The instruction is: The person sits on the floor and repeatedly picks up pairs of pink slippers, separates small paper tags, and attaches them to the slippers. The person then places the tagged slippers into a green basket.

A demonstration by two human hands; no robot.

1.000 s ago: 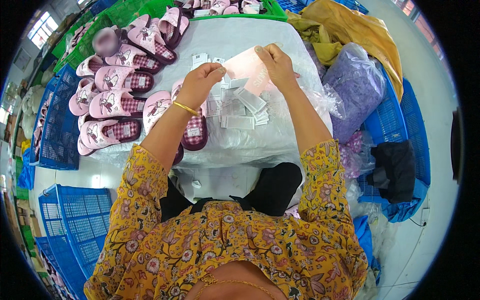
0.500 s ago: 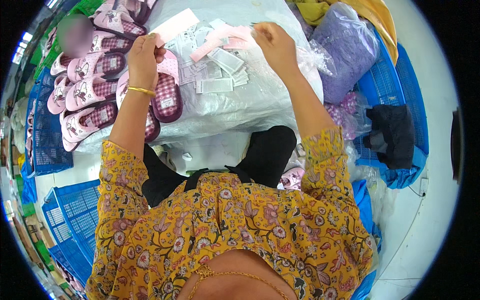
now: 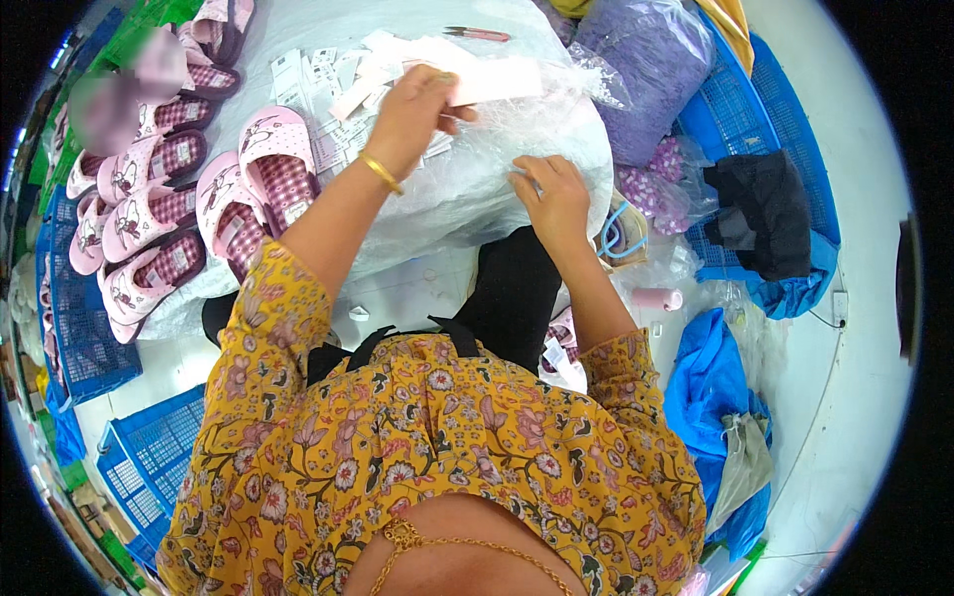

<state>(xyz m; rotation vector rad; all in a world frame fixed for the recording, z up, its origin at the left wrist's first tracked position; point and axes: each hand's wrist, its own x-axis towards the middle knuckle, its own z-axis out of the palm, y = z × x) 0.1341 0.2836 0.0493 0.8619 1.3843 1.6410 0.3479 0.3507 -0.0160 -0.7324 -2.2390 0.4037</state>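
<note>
My left hand point(image 3: 422, 111), with a gold bangle at the wrist, is closed on a pale pink paper strip point(image 3: 505, 79) that points to the right. Beneath it a pile of printed paper slips point(image 3: 348, 74) is spread over the plastic-covered table point(image 3: 397, 223). My right hand point(image 3: 553, 194) is at the table's right front edge, fingers apart and slightly bent, with nothing visible in them. Beyond the strip lies a slim pink tool with dark tips point(image 3: 479, 33). To the left of the slips, a pair of pink slippers with checked insoles point(image 3: 281, 164) sits on the table.
More pink slippers point(image 3: 139, 233) are stacked along the left side. Blue crates point(image 3: 159, 452) stand at the lower left and at the right point(image 3: 810, 129). A clear bag of purple material point(image 3: 651, 79), a dark cloth point(image 3: 760, 214) and blue sheeting point(image 3: 711, 382) are on the right.
My left hand has carried the pink strip to the right, across the slips. My right hand has come back from the pile toward the near edge, and the slim pink tool now shows. The view has shifted.
</note>
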